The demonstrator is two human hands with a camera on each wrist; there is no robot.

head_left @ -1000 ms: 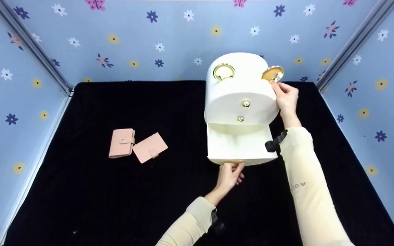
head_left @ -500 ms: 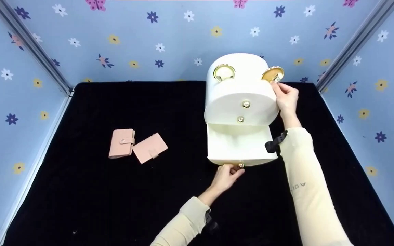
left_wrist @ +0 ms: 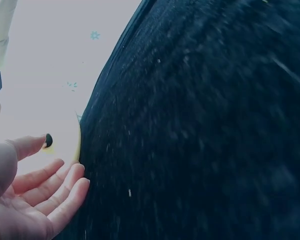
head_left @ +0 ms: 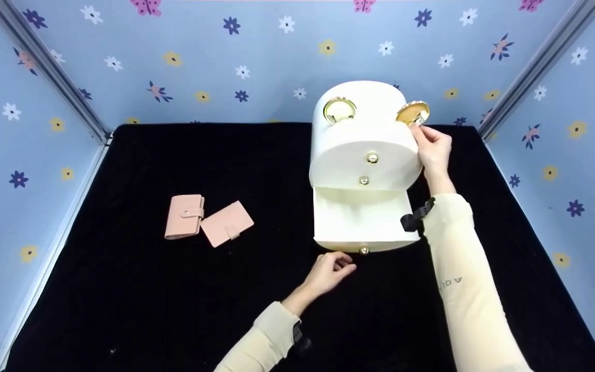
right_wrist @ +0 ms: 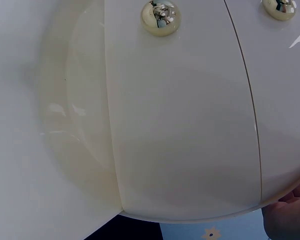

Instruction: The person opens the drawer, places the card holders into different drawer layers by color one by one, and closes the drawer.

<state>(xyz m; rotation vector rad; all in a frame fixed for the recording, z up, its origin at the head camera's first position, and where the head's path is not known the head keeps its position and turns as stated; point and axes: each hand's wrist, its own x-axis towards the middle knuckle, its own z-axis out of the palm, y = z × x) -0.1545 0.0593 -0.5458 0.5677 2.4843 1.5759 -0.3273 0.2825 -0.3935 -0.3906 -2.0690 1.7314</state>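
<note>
A white rounded drawer box (head_left: 364,116) with two gold round ears stands at the right in the head view. Its bottom drawer (head_left: 362,212) is pulled out, and the part of its inside that shows holds nothing. My left hand (head_left: 327,271) is below and left of that drawer's gold knob (head_left: 364,250), apart from it, fingers loosely bent. In the left wrist view the left hand (left_wrist: 40,192) shows its palm, with nothing held. My right hand (head_left: 433,150) grips the box's right side just under the right gold ear (head_left: 412,112); part of its grip is hidden.
Two pink items lie left on the black cloth (head_left: 147,289): a snap-strap wallet (head_left: 184,216) and a flat card holder (head_left: 226,223), edges close together. Blue flowered walls (head_left: 256,62) enclose the table at back and sides.
My left hand has let go of the bottom drawer's knob and moved left and down from it. The drawer stays out; my right hand has not moved.
</note>
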